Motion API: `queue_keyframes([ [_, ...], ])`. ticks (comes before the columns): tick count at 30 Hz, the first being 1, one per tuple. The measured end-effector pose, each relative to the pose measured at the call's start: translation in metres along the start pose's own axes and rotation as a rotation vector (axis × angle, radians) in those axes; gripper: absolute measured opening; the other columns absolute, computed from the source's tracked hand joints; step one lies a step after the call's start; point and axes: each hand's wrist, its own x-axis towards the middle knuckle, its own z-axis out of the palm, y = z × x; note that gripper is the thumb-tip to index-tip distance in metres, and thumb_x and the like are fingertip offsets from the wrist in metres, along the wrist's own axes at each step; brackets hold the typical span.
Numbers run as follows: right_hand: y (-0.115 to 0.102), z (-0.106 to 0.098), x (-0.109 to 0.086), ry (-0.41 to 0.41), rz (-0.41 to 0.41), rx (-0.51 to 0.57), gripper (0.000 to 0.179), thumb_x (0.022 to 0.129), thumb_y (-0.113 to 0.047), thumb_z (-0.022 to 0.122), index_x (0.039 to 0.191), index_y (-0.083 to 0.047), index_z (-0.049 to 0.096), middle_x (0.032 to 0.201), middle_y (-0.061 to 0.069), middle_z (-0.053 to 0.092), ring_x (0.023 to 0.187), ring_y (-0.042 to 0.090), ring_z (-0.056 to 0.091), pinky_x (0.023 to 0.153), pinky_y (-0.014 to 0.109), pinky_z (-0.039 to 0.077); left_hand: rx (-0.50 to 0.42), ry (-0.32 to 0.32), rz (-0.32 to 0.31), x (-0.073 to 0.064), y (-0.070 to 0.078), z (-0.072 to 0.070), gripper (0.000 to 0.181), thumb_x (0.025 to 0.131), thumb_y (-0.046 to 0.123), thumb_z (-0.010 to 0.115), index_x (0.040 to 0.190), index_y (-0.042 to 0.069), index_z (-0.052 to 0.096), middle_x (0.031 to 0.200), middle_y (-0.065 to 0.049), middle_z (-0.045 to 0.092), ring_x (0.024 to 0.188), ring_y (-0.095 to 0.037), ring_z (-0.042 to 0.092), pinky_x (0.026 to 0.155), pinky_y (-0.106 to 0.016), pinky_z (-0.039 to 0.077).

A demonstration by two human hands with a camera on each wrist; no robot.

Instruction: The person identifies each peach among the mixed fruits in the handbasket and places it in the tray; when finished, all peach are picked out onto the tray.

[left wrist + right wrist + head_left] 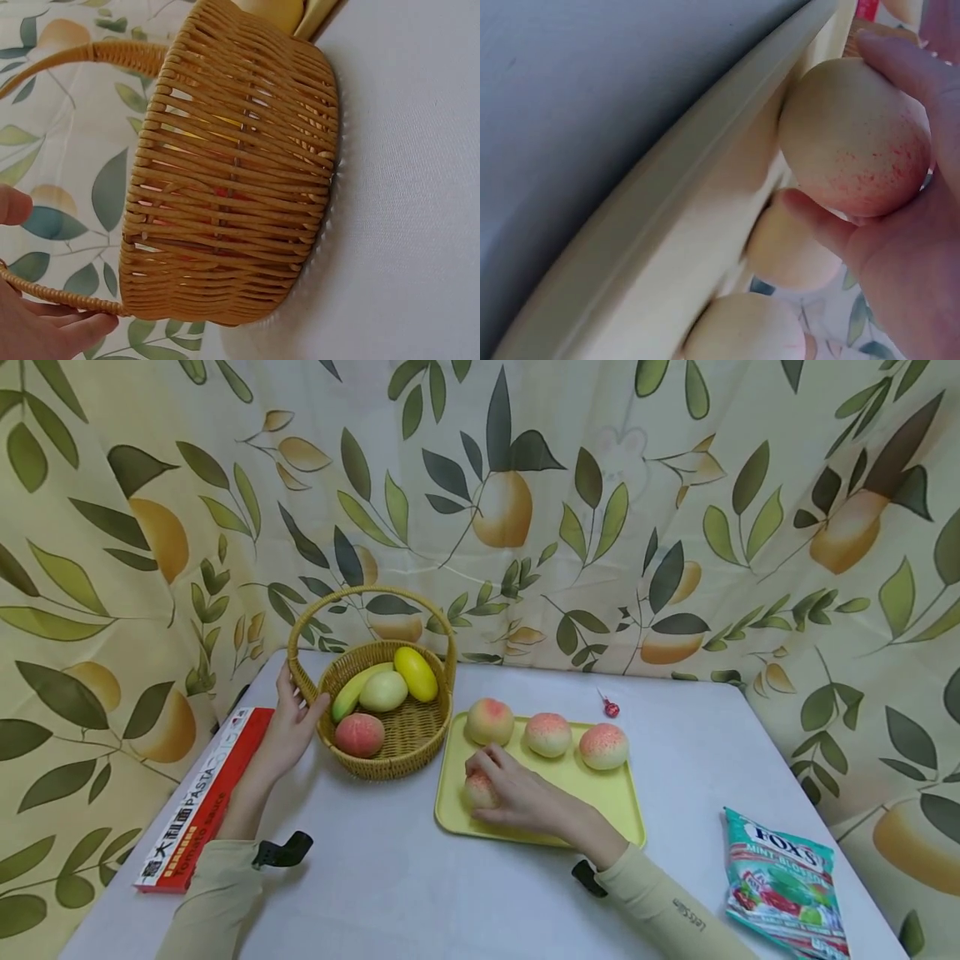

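Observation:
My left hand [291, 733] holds the wicker basket [390, 767] at its left side, with the handle [67, 298] passing between thumb and fingers. Inside the basket are a pink peach [360, 735], a pale green round fruit [383, 692], a yellow oval fruit [416, 674] and a green-yellow banana [352, 693]. Over the yellow tray [450, 818], my right hand [521, 793] grips a pale peach [855, 139] speckled pink, thumb and fingers around its sides. Three more peaches stand along the tray's back: left [490, 722], middle [547, 735] and right [603, 747].
A red pasta box [206, 802] lies along the table's left side, beside my left forearm. Behind the tray is a small red-wrapped lollipop [611, 708]. A teal candy bag [783, 885] lies at the front right. Patterned curtain [465, 485] closes off the back and sides.

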Motion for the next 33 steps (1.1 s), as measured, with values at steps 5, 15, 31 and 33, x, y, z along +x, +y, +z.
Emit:
queue_keyframes([
  [5, -0.002, -0.003, -0.002, -0.039, 0.008, -0.067, 0.057, 0.089, -0.038, 0.079, 0.138, -0.027, 0.053, 0.134, -0.002, 0.049, 0.109, 0.011, 0.057, 0.092, 0.033, 0.055, -0.008, 0.004, 0.011, 0.002, 0.0, -0.002, 0.089, 0.109, 0.024, 0.048, 0.161, 0.026, -0.025, 0.172, -0.021, -0.005, 0.158, -0.048, 0.011, 0.123, -0.064, 0.024],
  [15, -0.009, -0.005, -0.002, -0.099, 0.0, -0.098, 0.063, 0.091, -0.041, 0.076, 0.147, -0.028, 0.051, 0.139, -0.001, 0.052, 0.114, 0.017, 0.06, 0.099, 0.04, 0.053, 0.0, 0.005, 0.004, 0.001, -0.003, -0.002, 0.089, 0.109, 0.027, 0.048, 0.161, 0.026, -0.024, 0.172, -0.019, -0.009, 0.157, -0.049, 0.011, 0.121, -0.065, 0.026],
  [31, -0.01, -0.008, -0.002, -0.082, -0.011, -0.108, 0.062, 0.093, -0.042, 0.074, 0.148, -0.027, 0.051, 0.142, 0.0, 0.053, 0.123, 0.016, 0.057, 0.104, 0.041, 0.05, 0.017, 0.009, 0.011, 0.001, -0.003, -0.001, 0.089, 0.109, 0.031, 0.048, 0.162, 0.024, -0.022, 0.172, -0.021, -0.009, 0.157, -0.049, 0.012, 0.122, -0.065, 0.025],
  [33, -0.01, -0.011, -0.001, -0.082, -0.012, -0.108, 0.06, 0.094, -0.042, 0.072, 0.148, -0.027, 0.05, 0.143, 0.0, 0.052, 0.125, 0.016, 0.057, 0.105, 0.042, 0.05, 0.021, 0.01, 0.006, 0.0, -0.003, -0.001, 0.088, 0.109, 0.031, 0.048, 0.162, 0.024, -0.022, 0.172, -0.022, -0.007, 0.157, -0.049, 0.012, 0.122, -0.065, 0.025],
])
